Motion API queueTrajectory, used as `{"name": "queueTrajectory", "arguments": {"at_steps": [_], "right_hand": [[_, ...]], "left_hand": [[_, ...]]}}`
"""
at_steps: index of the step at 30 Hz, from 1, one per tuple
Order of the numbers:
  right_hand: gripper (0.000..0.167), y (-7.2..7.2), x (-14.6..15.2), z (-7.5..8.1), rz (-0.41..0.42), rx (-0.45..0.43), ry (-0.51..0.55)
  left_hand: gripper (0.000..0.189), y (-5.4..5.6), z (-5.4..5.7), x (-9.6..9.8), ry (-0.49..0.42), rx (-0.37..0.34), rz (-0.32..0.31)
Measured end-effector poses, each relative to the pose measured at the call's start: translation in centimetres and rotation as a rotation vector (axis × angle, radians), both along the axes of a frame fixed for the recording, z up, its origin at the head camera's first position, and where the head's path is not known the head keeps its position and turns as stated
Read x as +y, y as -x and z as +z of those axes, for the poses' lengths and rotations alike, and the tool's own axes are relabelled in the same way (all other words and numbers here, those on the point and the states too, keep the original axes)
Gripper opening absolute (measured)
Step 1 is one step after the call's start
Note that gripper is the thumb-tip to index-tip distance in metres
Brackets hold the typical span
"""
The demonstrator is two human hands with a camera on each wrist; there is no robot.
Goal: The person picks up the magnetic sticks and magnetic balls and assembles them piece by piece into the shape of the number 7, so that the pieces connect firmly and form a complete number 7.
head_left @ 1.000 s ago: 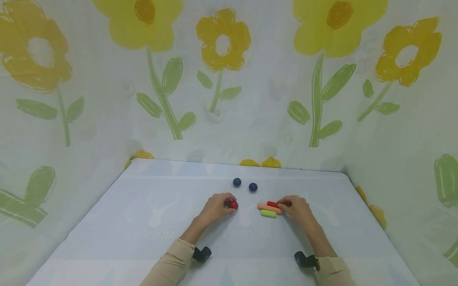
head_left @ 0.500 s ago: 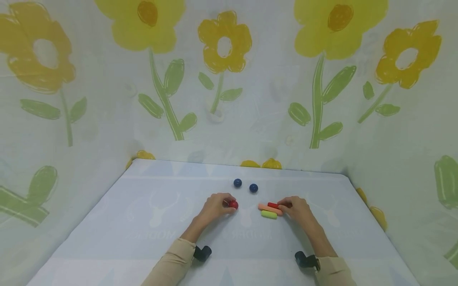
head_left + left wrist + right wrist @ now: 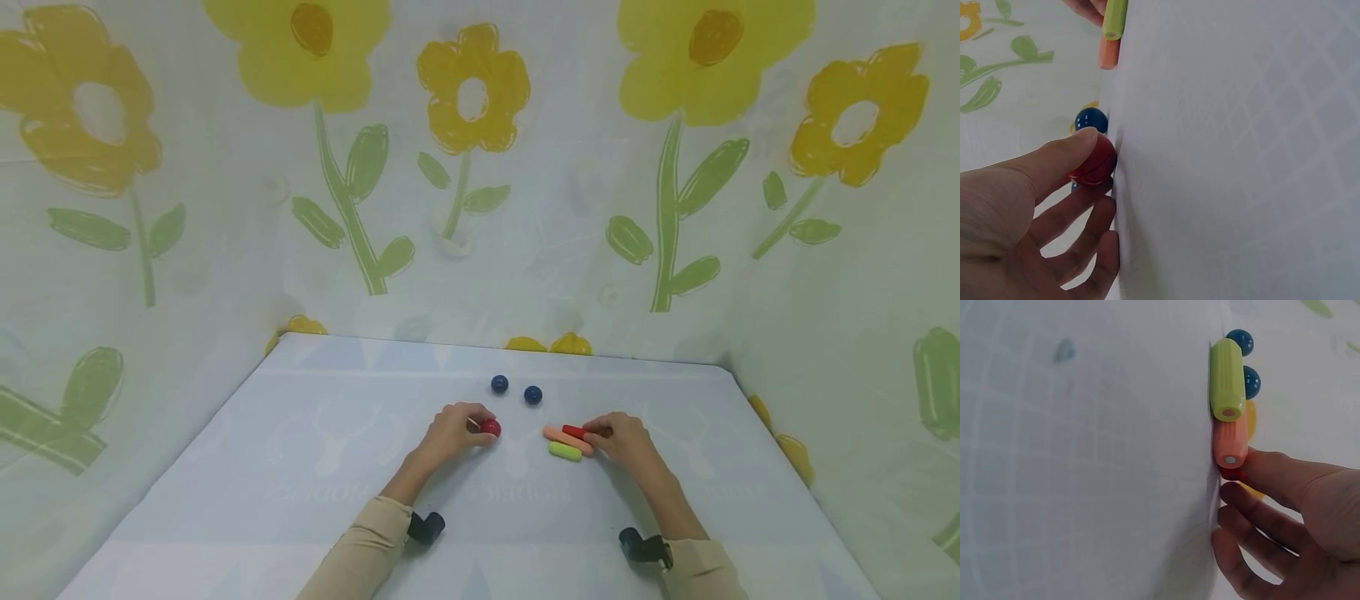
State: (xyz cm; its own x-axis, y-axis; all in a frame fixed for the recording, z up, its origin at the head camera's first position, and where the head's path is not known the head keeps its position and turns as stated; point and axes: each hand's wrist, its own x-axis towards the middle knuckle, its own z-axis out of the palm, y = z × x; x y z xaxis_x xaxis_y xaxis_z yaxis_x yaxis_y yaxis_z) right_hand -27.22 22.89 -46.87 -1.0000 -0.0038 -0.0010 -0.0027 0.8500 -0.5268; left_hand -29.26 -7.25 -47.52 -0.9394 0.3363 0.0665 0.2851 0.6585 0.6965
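My left hand [image 3: 452, 435] pinches a glossy red ball [image 3: 491, 428] between thumb and fingers, low over the white tabletop. In the left wrist view the thumb lies on the near side of the red ball [image 3: 1099, 164]. To the right, my right hand [image 3: 622, 440] pinches the right end of a short red stick [image 3: 573, 432]. An orange stick [image 3: 566, 439] lies alongside it, and a yellow-green stick [image 3: 565, 452] is nearest to me. In the right wrist view the orange stick [image 3: 1230, 444] mostly hides the red stick [image 3: 1231, 474].
Two dark blue balls [image 3: 499, 384] [image 3: 533, 395] lie farther back on the white table [image 3: 360, 517]. A flower-printed cloth [image 3: 555, 225] rises behind and at both sides. Each wrist wears a black camera mount [image 3: 426, 528].
My left hand and the red ball have shifted very slightly away from me, closer to the blue balls. The right hand keeps its hold, and the head view has drifted a little.
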Motion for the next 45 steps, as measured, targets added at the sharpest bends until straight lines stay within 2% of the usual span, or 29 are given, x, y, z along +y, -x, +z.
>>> {"name": "queueTrajectory", "arguments": {"at_steps": [16, 28, 45], "right_hand": [[0.022, -0.3, -0.3, 0.4, 0.038, 0.013, -0.076], [0.024, -0.5, -0.7, 0.8, 0.009, 0.009, -0.101], [0.023, -0.7, -1.4, 1.7, 0.024, 0.077, -0.118]], "left_hand": [[0.03, 0.1, -0.1, -0.1, -0.008, 0.021, -0.015], [0.031, 0.2, -0.4, -0.2, -0.009, 0.018, -0.008], [0.03, 0.1, -0.2, -0.2, -0.013, 0.003, -0.005]]}}
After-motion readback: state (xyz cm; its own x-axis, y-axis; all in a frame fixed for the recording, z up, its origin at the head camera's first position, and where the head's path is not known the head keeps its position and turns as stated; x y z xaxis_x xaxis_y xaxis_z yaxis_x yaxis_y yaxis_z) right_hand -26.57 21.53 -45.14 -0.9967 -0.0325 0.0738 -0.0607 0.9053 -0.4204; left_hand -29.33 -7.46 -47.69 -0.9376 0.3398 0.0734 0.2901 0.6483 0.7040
